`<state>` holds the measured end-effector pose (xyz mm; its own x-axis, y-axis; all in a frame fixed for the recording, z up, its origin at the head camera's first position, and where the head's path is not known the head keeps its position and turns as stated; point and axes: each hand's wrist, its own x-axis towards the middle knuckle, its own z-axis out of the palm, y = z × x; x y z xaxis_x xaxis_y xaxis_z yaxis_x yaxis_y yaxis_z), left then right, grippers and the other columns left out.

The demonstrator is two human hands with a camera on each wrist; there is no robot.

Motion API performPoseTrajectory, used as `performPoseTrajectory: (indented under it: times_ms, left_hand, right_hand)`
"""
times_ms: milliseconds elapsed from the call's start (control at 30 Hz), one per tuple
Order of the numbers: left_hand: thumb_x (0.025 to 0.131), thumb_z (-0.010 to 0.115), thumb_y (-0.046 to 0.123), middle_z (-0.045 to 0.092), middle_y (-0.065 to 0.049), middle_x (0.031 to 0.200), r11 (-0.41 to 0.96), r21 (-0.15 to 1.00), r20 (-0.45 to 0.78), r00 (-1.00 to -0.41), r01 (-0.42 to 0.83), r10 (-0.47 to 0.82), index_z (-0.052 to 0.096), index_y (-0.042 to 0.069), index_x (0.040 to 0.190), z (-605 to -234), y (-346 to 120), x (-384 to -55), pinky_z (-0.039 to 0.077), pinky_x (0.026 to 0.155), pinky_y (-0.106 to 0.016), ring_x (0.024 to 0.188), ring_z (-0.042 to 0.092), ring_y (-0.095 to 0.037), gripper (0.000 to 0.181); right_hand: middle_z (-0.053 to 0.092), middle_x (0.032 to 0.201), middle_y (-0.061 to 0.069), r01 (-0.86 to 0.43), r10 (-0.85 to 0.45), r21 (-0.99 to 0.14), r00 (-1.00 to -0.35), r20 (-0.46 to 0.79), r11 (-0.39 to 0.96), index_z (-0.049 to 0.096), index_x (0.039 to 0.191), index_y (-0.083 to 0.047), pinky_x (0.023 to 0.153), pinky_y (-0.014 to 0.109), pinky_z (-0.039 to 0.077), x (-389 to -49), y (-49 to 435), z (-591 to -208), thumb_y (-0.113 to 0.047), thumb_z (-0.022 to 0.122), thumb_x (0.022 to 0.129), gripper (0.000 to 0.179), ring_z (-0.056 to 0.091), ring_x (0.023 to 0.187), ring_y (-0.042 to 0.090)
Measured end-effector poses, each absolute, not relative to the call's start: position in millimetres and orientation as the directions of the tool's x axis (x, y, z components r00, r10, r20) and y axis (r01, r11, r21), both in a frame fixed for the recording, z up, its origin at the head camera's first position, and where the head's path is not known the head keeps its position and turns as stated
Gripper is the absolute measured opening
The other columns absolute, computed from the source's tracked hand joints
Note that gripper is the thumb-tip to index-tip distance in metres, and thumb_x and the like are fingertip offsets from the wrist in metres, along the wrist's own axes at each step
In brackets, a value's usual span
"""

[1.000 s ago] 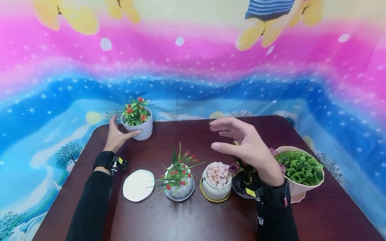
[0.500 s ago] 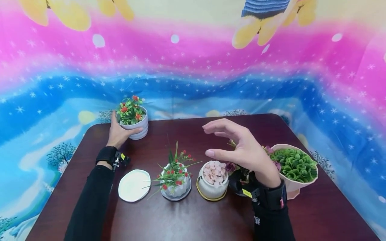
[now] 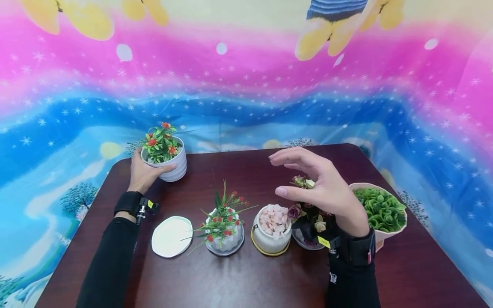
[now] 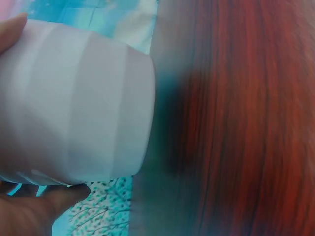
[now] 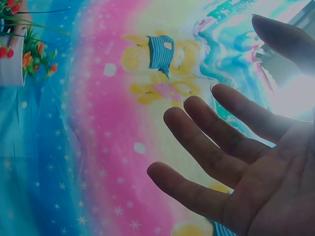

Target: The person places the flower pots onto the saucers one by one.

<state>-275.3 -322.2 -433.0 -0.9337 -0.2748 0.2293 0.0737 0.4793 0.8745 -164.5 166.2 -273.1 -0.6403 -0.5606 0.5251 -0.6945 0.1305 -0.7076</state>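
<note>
My left hand [image 3: 143,174] grips a white ribbed flowerpot [image 3: 179,162] at the table's far left, thumb across the near side and fingers round the left. Green leaves with orange-red flowers [image 3: 161,144] fill it. In the left wrist view the pot [image 4: 83,103] shows its base apart from the wood, with a dark shadow beside it. My right hand [image 3: 323,184] is raised over the right side, fingers spread and slightly bent, holding nothing; the right wrist view shows its bare palm [image 5: 270,191]. Behind it, a dark pot of purple and cream roses [image 3: 294,211] is partly hidden.
A white saucer [image 3: 171,237] lies front left on the dark wooden table [image 3: 231,282]. Beside it stand a white pot with red-berried grass [image 3: 225,239], a cream pot of pink petals [image 3: 271,237] and, far right, a pale pot of green leaves [image 3: 381,209]. A patterned cloth [image 3: 246,85] hangs behind.
My left hand has closed round the flowerpot, which has shifted slightly left. The right hand stays raised, moving a little to the right in the last half second.
</note>
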Motion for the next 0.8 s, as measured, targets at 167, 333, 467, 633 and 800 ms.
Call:
performPoseTrajectory:
  times_ms: [167,333,467,633,800]
  left_hand:
    - [0.079,0.097,0.033,0.026,-0.02,0.169,0.493,0.866,0.244,-0.929,0.08,-0.279,0.011,0.009,0.17,-423,-329,-254,0.03,0.122,-0.062,0.154,0.031,-0.039,0.127]
    - [0.077,0.097,0.026,0.031,-0.021,0.166,0.508,0.849,0.299,-0.926,0.147,-0.232,0.016,0.008,0.168,-406,-328,-226,0.031,0.12,-0.066,0.151,0.035,-0.041,0.124]
    - [0.075,0.097,0.016,0.037,-0.018,0.162,0.504,0.839,0.34,-0.922,0.207,-0.188,0.022,0.01,0.166,-399,-323,-199,0.036,0.117,-0.058,0.145,0.042,-0.037,0.119]
    - [0.072,0.097,0.008,0.042,-0.013,0.158,0.525,0.81,0.375,-0.919,0.262,-0.121,0.027,0.015,0.166,-398,-317,-166,0.04,0.106,-0.03,0.136,0.048,-0.02,0.118]
    - [0.065,0.1,0.007,0.041,-0.012,0.162,0.547,0.793,0.371,-0.925,0.269,-0.084,0.025,0.02,0.168,-401,-313,-137,0.041,0.11,-0.043,0.138,0.047,-0.021,0.129]
  right_hand:
    - [0.068,0.136,0.009,-0.691,-0.543,-0.703,-0.661,0.518,0.171,0.067,0.136,-0.004,0.115,0.032,0.045,-168,168,-275,0.008,0.083,0.085,0.054,0.062,0.13,0.019]
    - [0.068,0.136,0.003,-0.678,-0.525,-0.706,-0.685,0.505,0.204,0.068,0.136,-0.007,0.115,0.03,0.044,-168,169,-273,0.006,0.083,0.086,0.054,0.063,0.128,0.017]
    - [0.068,0.136,0.005,-0.678,-0.53,-0.704,-0.684,0.5,0.211,0.069,0.136,-0.007,0.115,0.029,0.044,-170,167,-273,0.007,0.084,0.086,0.054,0.063,0.128,0.017]
    - [0.068,0.136,0.009,-0.685,-0.541,-0.7,-0.674,0.503,0.203,0.069,0.135,-0.005,0.114,0.03,0.044,-171,164,-273,0.008,0.083,0.086,0.053,0.062,0.128,0.017]
    - [0.067,0.137,0.004,-0.686,-0.547,-0.701,-0.67,0.502,0.197,0.069,0.135,-0.007,0.115,0.03,0.043,-172,163,-274,0.007,0.084,0.086,0.053,0.061,0.131,0.018]
